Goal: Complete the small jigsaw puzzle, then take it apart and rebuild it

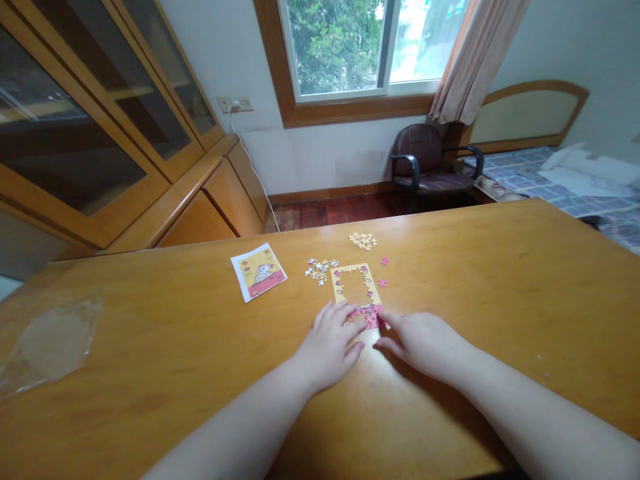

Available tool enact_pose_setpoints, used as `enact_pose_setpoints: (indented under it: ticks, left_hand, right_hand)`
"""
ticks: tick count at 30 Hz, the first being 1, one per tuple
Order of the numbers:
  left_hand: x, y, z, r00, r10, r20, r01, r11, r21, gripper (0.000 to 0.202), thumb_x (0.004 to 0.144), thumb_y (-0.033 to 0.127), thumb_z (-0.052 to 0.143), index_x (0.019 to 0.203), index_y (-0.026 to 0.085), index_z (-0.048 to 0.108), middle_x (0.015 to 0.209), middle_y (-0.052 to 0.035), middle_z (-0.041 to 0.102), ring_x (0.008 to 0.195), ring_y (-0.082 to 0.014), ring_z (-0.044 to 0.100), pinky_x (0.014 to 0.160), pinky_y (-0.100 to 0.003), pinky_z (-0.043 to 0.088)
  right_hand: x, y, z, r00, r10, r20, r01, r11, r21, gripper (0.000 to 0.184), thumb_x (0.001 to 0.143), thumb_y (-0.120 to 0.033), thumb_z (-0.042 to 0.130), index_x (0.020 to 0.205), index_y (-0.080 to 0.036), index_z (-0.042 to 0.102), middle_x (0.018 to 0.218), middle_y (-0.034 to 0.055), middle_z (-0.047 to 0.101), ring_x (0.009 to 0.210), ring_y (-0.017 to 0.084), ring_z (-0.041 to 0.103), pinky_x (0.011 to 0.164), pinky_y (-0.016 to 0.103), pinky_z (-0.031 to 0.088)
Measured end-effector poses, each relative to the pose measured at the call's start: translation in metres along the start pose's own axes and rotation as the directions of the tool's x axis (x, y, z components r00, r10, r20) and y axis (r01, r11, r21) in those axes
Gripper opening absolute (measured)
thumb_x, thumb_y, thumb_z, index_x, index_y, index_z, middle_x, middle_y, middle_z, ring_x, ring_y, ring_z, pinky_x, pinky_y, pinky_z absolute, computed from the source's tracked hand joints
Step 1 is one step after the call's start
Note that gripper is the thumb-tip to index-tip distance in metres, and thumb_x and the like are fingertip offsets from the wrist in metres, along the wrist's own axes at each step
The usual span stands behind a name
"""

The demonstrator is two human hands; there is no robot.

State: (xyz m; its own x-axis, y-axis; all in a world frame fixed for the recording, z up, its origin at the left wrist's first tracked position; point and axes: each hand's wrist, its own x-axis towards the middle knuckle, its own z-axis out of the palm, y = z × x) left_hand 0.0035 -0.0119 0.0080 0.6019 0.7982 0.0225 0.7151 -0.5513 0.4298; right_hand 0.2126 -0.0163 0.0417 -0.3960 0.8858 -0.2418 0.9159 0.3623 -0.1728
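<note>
Resting left hand (330, 347): your palm lies flat, fingers spread, gripping nothing, fingertips at the puzzle frame's (350, 269) lower edge.
Right hand (425, 343): released too, fingertips touching the pink pieces (369, 315).
Puzzle frame: at 12 o'clock of your hands, flat on the surface (500, 300).
Loose pieces (319, 269): 11 o'clock of the frame.
Picture card (259, 271): 9 o'clock, well apart.

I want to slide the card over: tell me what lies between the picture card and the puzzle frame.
Loose puzzle pieces, clustered just beside the puzzle frame; the rest is bare wooden table, per the head view.
</note>
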Motion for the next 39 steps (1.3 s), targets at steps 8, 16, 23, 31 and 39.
enact_pose_setpoints:
  ticks: [8,16,23,31,39]
  left_hand:
    - [-0.0009,-0.0013,0.0014,1.000,-0.021,-0.002,0.021,1.000,-0.002,0.038,0.085,0.029,0.056,0.123,0.025,0.060,0.141,-0.0096,0.048,0.134,-0.0293,0.037,0.112,-0.056,0.027]
    - [-0.0004,-0.0012,0.0017,1.000,-0.026,-0.004,0.026,1.000,-0.010,0.041,0.085,0.030,0.055,0.126,0.024,0.058,0.142,-0.0099,0.047,0.134,-0.0289,0.037,0.112,-0.056,0.027]
    - [-0.0002,-0.0012,0.0014,0.999,-0.041,0.011,0.040,0.999,0.008,0.043,0.084,0.029,0.057,0.127,0.026,0.057,0.143,-0.0095,0.046,0.135,-0.0286,0.036,0.113,-0.055,0.027]
    - [0.0004,-0.0014,0.0017,0.997,-0.072,-0.004,0.072,0.997,0.023,0.044,0.085,0.029,0.055,0.129,0.023,0.056,0.145,-0.0113,0.043,0.135,-0.0297,0.036,0.113,-0.056,0.025]
    - [0.0007,-0.0003,0.0013,0.996,-0.082,0.020,0.081,0.996,0.029,0.047,0.086,0.031,0.055,0.132,0.023,0.053,0.147,-0.0117,0.041,0.137,-0.0301,0.034,0.114,-0.056,0.025]
  right_hand:
    - [-0.0008,0.0010,-0.0003,1.000,-0.022,-0.012,0.022,1.000,0.006,0.039,0.091,-0.048,0.048,0.113,-0.020,0.063,0.086,0.0111,0.074,0.076,0.027,0.070,0.061,0.030,0.045]
    - [-0.0021,-0.0005,-0.0011,0.999,-0.043,-0.020,0.043,0.999,0.004,0.036,0.091,-0.047,0.047,0.107,-0.020,0.065,0.084,0.0107,0.074,0.074,0.026,0.070,0.060,0.030,0.044]
    - [-0.0023,0.0004,-0.0005,0.999,-0.042,-0.032,0.042,0.999,-0.006,0.037,0.092,-0.045,0.046,0.113,-0.019,0.063,0.085,0.0107,0.074,0.074,0.026,0.070,0.060,0.029,0.043]
    - [-0.0019,-0.0012,-0.0012,0.998,-0.052,-0.031,0.052,0.999,-0.002,0.035,0.091,-0.044,0.047,0.112,-0.020,0.063,0.085,0.0099,0.074,0.075,0.026,0.070,0.060,0.029,0.043]
    - [-0.0019,-0.0007,-0.0006,0.998,-0.048,-0.038,0.048,0.999,0.010,0.036,0.091,-0.044,0.047,0.112,-0.019,0.063,0.086,0.0112,0.074,0.075,0.026,0.070,0.061,0.030,0.043]
